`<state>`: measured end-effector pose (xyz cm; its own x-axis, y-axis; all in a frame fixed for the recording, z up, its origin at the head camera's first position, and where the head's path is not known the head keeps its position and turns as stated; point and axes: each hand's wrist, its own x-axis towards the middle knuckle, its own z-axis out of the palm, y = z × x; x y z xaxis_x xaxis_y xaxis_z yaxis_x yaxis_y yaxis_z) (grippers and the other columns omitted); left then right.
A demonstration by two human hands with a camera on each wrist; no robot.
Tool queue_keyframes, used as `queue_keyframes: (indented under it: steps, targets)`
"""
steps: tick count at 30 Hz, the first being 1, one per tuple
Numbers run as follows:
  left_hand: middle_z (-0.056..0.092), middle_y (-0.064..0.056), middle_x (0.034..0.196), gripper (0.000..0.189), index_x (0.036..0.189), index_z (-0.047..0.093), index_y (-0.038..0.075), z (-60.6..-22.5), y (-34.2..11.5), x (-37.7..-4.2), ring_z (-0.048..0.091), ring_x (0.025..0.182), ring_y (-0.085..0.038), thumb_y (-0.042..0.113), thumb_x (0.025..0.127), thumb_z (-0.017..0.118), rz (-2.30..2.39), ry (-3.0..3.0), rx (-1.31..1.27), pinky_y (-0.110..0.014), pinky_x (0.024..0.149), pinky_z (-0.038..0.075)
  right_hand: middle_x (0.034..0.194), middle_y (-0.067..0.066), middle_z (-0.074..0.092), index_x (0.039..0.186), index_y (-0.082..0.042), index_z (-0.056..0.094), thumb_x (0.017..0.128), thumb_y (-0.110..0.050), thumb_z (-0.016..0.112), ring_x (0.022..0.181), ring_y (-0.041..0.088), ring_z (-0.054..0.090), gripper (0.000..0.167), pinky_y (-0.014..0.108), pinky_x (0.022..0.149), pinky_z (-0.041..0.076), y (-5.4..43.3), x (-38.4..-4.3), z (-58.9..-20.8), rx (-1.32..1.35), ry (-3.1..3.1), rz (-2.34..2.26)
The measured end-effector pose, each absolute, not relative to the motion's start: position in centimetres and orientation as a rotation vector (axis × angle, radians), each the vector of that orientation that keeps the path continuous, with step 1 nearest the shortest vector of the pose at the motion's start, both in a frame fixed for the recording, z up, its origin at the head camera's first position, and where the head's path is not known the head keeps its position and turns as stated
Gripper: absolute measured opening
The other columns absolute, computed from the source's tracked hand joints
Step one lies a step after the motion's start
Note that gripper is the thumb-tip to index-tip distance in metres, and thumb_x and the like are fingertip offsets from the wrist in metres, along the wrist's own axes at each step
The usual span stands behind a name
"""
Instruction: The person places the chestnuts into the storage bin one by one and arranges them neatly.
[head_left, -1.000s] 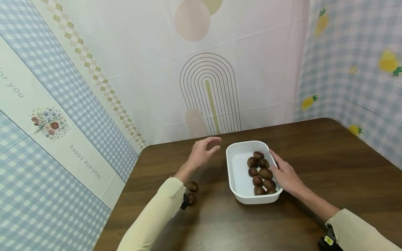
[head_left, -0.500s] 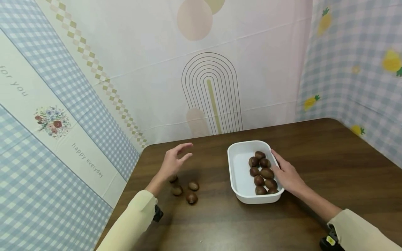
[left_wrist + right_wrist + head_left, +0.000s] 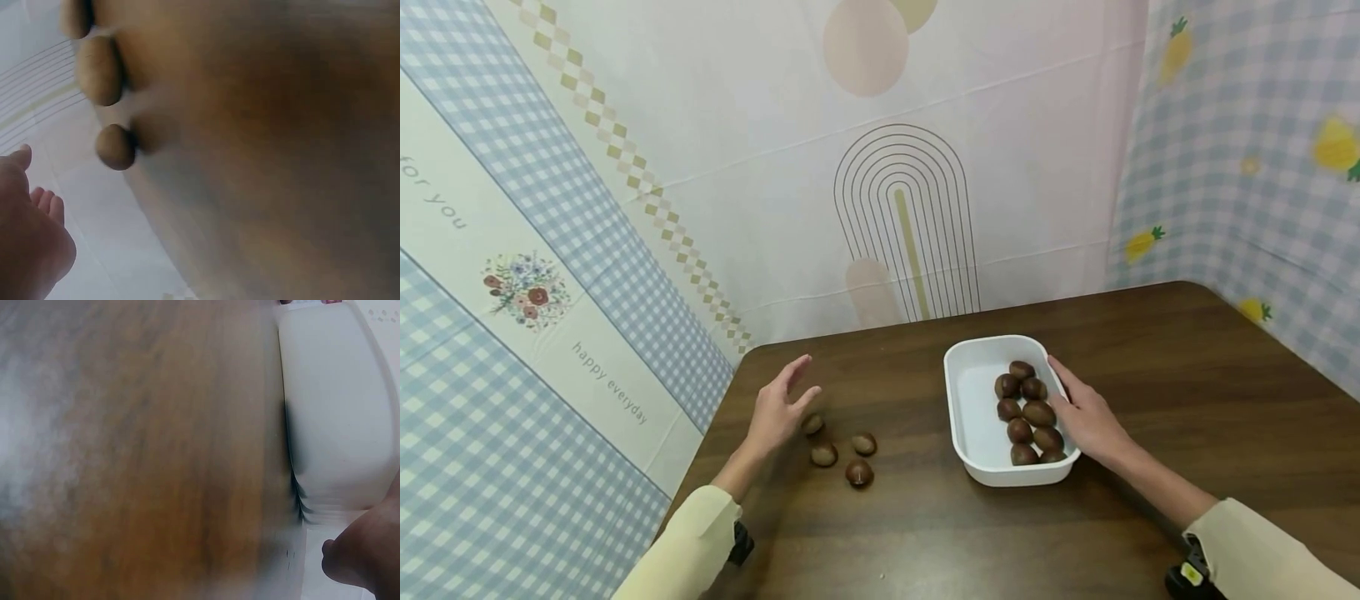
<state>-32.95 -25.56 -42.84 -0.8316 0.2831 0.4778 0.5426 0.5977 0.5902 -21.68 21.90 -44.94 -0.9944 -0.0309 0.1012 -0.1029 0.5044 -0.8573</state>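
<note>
Several brown chestnuts (image 3: 823, 454) lie loose on the wooden table in the head view, left of a white rectangular tray (image 3: 958, 417). My left hand (image 3: 774, 417) is in the air just left of them, thumb and fingers apart, holding nothing. In the left wrist view, this hand (image 3: 31, 231) is at the lower left, apart from the chestnuts (image 3: 101, 70). More chestnuts (image 3: 1038, 414) sit inside the tray, mostly along its right half. My right hand (image 3: 1086, 421) grips the tray's right side, thumb at the rim; its other fingers are partly hidden behind the wall.
The brown tabletop (image 3: 925, 533) reaches from the near edge back to a white printed cloth (image 3: 760, 208). Blue checked cloths hang at the left and right. A black wrist camera (image 3: 741, 543) sits under the left sleeve.
My left hand has moved left and a little down, from beside the tray to the loose chestnuts, uncovering them. The right hand stays on the tray.
</note>
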Motion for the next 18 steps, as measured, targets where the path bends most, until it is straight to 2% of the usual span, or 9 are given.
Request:
queue_keyframes:
  steps: [6,9,18]
  targets:
    - [0.058,-0.020,0.151,0.059,0.151,0.054,-0.003,-44.4,-26.2,-31.7,0.057,0.138,-0.036,0.013,0.099,0.078,-1.007,-2.631,-0.567,-0.051,0.113,0.047,0.170,0.034,0.016,0.170,-0.004,0.009,0.113,-0.013,0.035,0.150,0.059,0.028,0.064,0.074,0.107,0.040,21.9,-21.7,-44.9,0.121,-2.663,1.533]
    - [0.063,-0.019,0.146,0.056,0.148,0.057,-0.003,-45.2,-26.2,-31.0,0.062,0.133,-0.035,0.014,0.099,0.078,-1.007,-2.684,-0.543,-0.050,0.109,0.050,0.171,0.033,0.014,0.170,-0.004,0.008,0.113,-0.012,0.035,0.151,0.060,0.025,0.064,0.075,0.108,0.036,22.0,-21.8,-44.9,0.129,-2.660,1.539]
    - [0.072,-0.018,0.132,0.046,0.136,0.066,-0.003,-46.6,-26.3,-30.0,0.071,0.118,-0.035,0.008,0.094,0.082,-0.957,-2.687,-0.523,-0.049,0.099,0.057,0.169,0.035,0.019,0.171,-0.006,0.009,0.113,-0.014,0.034,0.150,0.059,0.028,0.063,0.075,0.110,0.037,21.9,-21.7,-44.9,0.113,-2.666,1.521]
